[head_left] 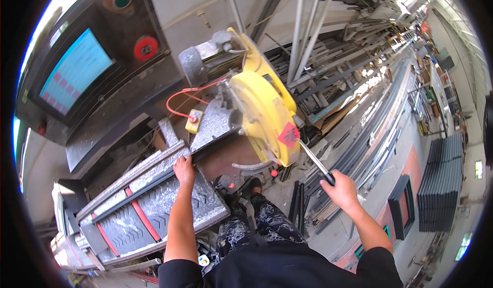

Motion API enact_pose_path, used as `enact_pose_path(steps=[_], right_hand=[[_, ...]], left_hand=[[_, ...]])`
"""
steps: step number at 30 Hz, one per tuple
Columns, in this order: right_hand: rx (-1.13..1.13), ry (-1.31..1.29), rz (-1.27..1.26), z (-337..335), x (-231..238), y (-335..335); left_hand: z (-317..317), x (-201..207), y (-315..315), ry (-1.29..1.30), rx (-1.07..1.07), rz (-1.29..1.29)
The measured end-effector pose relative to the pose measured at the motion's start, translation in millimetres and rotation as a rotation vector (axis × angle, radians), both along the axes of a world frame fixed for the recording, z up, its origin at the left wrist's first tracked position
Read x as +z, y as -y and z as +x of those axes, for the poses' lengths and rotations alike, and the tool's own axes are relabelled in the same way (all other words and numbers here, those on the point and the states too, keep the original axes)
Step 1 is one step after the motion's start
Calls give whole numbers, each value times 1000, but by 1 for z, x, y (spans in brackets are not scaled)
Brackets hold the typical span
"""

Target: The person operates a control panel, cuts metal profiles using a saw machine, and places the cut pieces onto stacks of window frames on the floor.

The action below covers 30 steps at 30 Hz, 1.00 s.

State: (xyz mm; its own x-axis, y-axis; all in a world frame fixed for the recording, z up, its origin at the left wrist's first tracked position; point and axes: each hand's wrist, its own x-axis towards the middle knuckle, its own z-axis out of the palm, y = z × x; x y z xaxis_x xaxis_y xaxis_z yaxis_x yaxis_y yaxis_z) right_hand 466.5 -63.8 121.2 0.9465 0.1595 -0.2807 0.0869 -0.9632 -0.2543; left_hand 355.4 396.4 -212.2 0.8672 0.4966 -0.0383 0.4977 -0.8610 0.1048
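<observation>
My right hand (pixel 340 188) is wrapped around the black grip of the saw's lever handle (pixel 317 163). That lever runs up to a yellow cut-off saw (pixel 267 110) with a round blade guard and a red diamond sticker. At the near end of the saw's feed table (pixel 203 198), my left hand (pixel 184 169) grips a long, dark metal profile (pixel 154 186). The profile lies along the table's back fence and reaches toward the saw. My left fingertips are partly hidden against it. Metal shavings cover the table, which has red strips across it.
A control panel with a lit screen (pixel 77 69) and red button (pixel 146 48) stands at the upper left. An orange-red cable (pixel 172 105) loops beside the saw motor. Long metal profiles (pixel 370 123) lie on the floor to the right, with stacked dark frames (pixel 439 185) beyond.
</observation>
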Motion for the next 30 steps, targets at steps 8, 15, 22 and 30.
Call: enact_pose_path(steps=[8, 15, 22, 30], right_hand=[[6, 27, -12, -4, -23, 5], [-101, -15, -41, -19, -101, 23], [-133, 0, -16, -28, -177, 35], [-164, 12, 27, -28, -217, 43]], left_hand=[[-3, -9, -3, 24, 10, 21], [-1, -8, 0, 33, 30, 16], [0, 1, 1, 49, 20, 12], [1, -3, 0, 47, 22, 16]])
